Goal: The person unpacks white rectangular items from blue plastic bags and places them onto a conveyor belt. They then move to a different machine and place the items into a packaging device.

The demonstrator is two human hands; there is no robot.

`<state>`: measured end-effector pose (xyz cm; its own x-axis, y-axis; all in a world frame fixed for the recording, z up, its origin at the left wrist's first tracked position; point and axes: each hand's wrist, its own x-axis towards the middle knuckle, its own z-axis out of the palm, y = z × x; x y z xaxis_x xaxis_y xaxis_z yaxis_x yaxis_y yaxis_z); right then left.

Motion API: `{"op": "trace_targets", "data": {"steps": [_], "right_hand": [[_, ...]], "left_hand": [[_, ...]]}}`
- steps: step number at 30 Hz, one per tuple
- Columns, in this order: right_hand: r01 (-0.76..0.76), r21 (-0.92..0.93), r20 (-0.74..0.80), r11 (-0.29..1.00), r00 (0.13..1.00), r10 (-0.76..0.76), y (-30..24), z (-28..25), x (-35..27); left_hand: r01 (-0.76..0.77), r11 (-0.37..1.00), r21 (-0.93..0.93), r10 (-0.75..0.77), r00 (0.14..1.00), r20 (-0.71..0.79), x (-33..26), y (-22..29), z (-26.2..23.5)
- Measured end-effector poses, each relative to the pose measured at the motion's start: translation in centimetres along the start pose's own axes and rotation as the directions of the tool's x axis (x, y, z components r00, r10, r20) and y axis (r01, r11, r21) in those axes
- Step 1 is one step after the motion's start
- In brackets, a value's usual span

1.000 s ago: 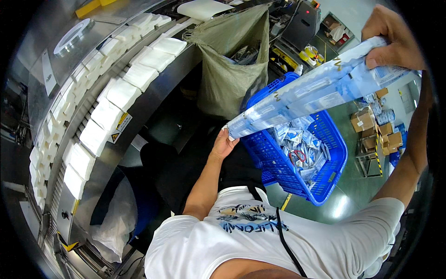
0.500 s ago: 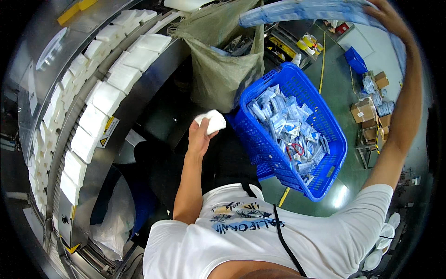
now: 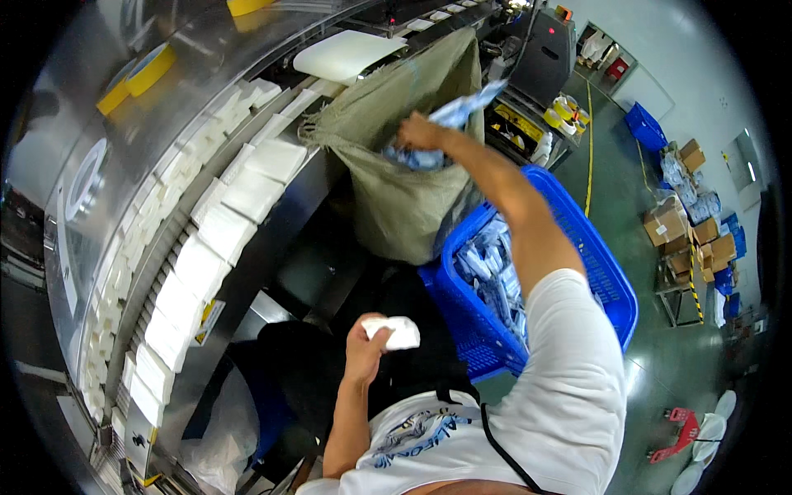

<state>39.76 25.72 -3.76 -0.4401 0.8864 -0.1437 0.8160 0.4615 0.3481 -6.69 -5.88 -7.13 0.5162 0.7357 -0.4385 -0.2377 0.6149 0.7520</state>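
My left hand (image 3: 363, 355) is closed around a small folded white pad (image 3: 399, 333), held low in front of my body. Over the mouth of a greenish woven sack (image 3: 396, 202), my right hand (image 3: 419, 132) is closed on crumpled blue printed plastic film (image 3: 466, 106). One end of the film sticks up past the hand to the right, and more of it lies in the sack's opening. Beside the sack stands a blue plastic basket (image 3: 606, 272) filled with small blue-and-white packets (image 3: 488, 268), partly hidden by my right arm.
At the left, a curved conveyor (image 3: 169, 256) carries rows of folded white pads (image 3: 198, 268). Yellow tape rolls (image 3: 150, 70) rest on the metal surface beyond it. Cardboard boxes (image 3: 667, 221) stand at the far right, and a red-and-white stool-like object (image 3: 683, 433) is at lower right.
My right hand has swung from the upper right to the sack, bringing the long blue film down into its mouth. My left hand keeps the white pad and appears lower in view.
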Motion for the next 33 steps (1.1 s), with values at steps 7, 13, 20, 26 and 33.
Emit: {"op": "trace_targets", "data": {"steps": [7, 13, 20, 26, 33], "right_hand": [[-0.32, 0.595, 0.407, 0.737, 0.911, 0.067, -5.3, 17.6, 0.1], [-0.433, 0.771, 0.499, 0.468, 0.866, -0.021, -2.9, 13.0, -2.2], [-0.43, 0.201, 0.118, 0.88, 0.902, 0.415, -1.8, -1.3, -2.4], [-0.372, 0.6, 0.324, 0.708, 0.922, 0.21, 2.5, 3.9, -12.1], [-0.261, 0.236, 0.264, 0.936, 0.944, 0.196, -3.5, 3.4, -5.8]], "left_hand": [[-0.015, 0.991, -0.13, 0.02, 0.999, 0.039, 1.2, 0.7, 0.1], [0.001, 0.988, -0.157, 0.017, 0.993, 0.115, 2.3, 1.8, 1.1], [-0.023, 0.993, -0.118, 0.037, 0.992, 0.117, 0.1, 3.1, 0.6], [-0.082, 0.982, -0.17, 0.118, 0.971, 0.21, -1.3, 5.3, 3.0], [-0.227, 0.961, -0.158, 0.235, 0.972, 0.031, -4.5, 7.5, 4.1]]}}
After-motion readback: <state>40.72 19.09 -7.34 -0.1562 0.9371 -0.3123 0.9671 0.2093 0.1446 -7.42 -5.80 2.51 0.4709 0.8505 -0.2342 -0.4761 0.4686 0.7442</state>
